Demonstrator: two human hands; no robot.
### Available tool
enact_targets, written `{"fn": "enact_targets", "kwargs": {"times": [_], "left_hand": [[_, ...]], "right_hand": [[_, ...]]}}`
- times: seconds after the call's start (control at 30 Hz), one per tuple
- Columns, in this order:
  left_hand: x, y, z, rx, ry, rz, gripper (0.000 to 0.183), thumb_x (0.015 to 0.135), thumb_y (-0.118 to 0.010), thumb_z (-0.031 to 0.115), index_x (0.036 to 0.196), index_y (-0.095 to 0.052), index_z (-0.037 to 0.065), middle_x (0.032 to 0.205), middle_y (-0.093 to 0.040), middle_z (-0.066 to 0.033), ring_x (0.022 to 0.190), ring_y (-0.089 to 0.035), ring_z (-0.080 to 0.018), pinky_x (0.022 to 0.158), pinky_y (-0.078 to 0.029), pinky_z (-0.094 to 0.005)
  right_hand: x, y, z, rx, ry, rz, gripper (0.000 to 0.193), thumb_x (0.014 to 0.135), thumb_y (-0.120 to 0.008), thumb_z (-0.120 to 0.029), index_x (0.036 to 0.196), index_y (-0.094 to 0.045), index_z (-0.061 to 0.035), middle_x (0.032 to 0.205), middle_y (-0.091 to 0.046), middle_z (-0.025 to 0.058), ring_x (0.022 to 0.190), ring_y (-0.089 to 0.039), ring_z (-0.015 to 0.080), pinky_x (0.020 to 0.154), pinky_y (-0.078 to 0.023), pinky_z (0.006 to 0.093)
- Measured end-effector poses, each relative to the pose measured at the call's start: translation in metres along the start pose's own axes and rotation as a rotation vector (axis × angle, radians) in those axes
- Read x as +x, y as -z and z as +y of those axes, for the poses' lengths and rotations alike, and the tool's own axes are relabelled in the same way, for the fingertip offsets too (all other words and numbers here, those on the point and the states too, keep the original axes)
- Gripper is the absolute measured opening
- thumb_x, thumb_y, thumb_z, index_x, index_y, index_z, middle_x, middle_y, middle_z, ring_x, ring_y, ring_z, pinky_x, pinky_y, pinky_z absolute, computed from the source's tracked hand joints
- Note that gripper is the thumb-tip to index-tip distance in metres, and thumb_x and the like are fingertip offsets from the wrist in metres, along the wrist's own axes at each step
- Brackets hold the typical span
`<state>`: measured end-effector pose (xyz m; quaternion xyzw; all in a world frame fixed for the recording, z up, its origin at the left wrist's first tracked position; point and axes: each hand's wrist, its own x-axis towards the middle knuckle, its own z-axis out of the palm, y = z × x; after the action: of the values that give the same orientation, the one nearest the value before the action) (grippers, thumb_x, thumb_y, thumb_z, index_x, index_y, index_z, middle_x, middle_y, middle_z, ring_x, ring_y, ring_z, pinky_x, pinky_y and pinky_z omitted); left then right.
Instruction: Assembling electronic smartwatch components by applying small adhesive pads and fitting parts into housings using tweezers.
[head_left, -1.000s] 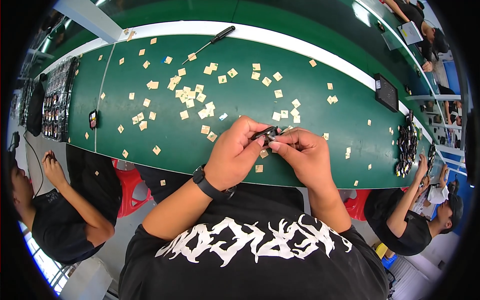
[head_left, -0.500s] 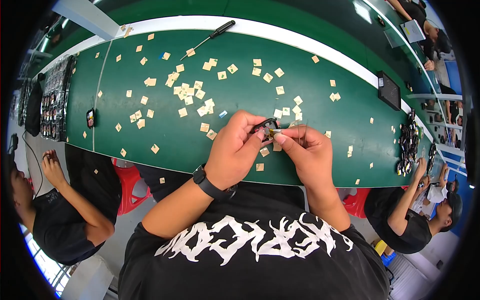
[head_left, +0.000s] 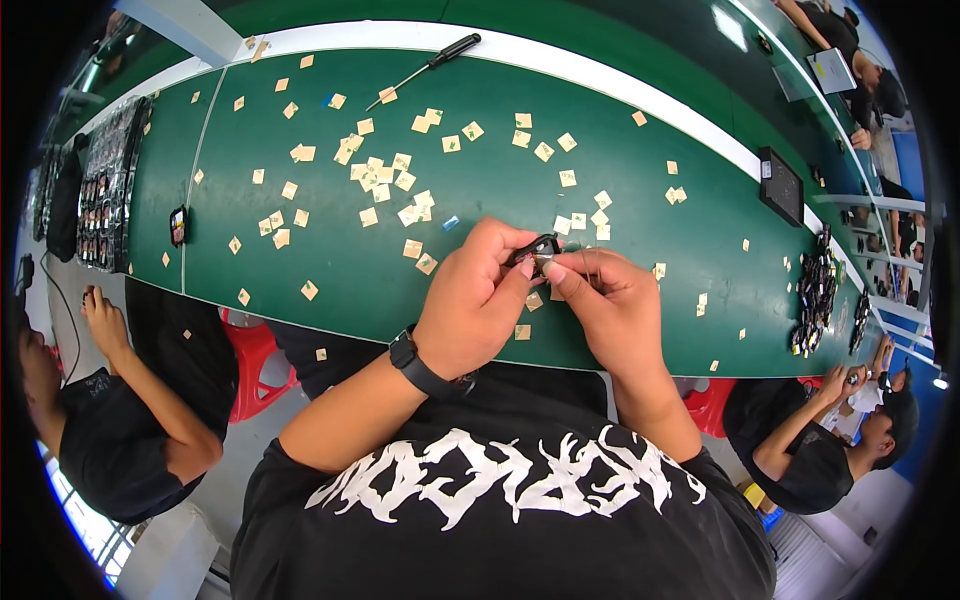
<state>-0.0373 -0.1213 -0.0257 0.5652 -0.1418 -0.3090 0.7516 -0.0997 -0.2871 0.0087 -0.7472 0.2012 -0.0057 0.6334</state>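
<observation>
Over the near edge of the green table, my left hand (head_left: 470, 285) is closed around a small black device housing (head_left: 543, 243), its thumb on the inner side. My right hand (head_left: 612, 300) pinches with thumb and fingertips at the right side of the housing. Thin dark lines show by its fingers; I cannot make out whether they are wires or a slim tool. The fingers hide most of the housing's inside. Small square cream stickers (head_left: 578, 221) lie just beyond my hands, and a small blue-and-white piece (head_left: 450, 222) lies left of the housing.
Many more cream squares (head_left: 372, 172) are scattered over the green table (head_left: 330, 250). A screwdriver (head_left: 430, 68) lies at the far edge. Left are a small black device (head_left: 178, 226) and trays of parts (head_left: 105, 190); right, a black box (head_left: 780, 187) and heaped black parts (head_left: 815, 290). People sit on both sides.
My right fingertips have moved slightly left, closer against the housing. The yellowish piece seen between my fingers earlier is now mostly hidden. The person at right has drawn their hands in.
</observation>
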Motion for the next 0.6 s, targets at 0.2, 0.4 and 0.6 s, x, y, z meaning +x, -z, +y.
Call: {"fn": "enact_targets", "kwargs": {"times": [0.2, 0.4, 0.6], "left_hand": [[0.000, 0.001, -0.001, 0.017, -0.001, -0.017, 0.023, 0.104, -0.045, -0.003, 0.126, -0.044, -0.003, 0.129, -0.059, -0.0191, 0.120, -0.061, -0.0201, 0.104, -0.051, -0.0356], [0.003, 0.000, 0.003, -0.153, 0.065, -0.012, 0.021, 0.103, -0.046, -0.002, 0.124, -0.046, -0.002, 0.129, -0.061, -0.0206, 0.120, -0.062, -0.0217, 0.103, -0.053, -0.0370], [0.004, -0.001, 0.004, -0.076, 0.063, 0.018, 0.019, 0.101, -0.049, -0.006, 0.119, -0.047, -0.001, 0.125, -0.063, -0.0215, 0.116, -0.065, -0.0227, 0.099, -0.055, -0.0370]], "right_hand": [[0.004, 0.002, 0.000, 0.077, -0.069, -0.009, 0.011, 0.092, -0.075, -0.007, 0.096, -0.075, 0.0032, 0.079, -0.066, 0.0000, 0.068, -0.054, 0.0034, 0.059, -0.041, 0.0193], [-0.001, 0.012, -0.011, 0.231, -0.128, -0.001, 0.011, 0.090, -0.075, -0.004, 0.096, -0.070, 0.0048, 0.080, -0.068, 0.0011, 0.066, -0.055, 0.0007, 0.058, -0.042, 0.0160], [-0.002, 0.014, -0.005, 0.069, -0.034, -0.012, 0.006, 0.087, -0.075, -0.001, 0.090, -0.073, 0.0039, 0.083, -0.067, 0.0012, 0.064, -0.053, 0.0003, 0.056, -0.040, 0.0173]]}}
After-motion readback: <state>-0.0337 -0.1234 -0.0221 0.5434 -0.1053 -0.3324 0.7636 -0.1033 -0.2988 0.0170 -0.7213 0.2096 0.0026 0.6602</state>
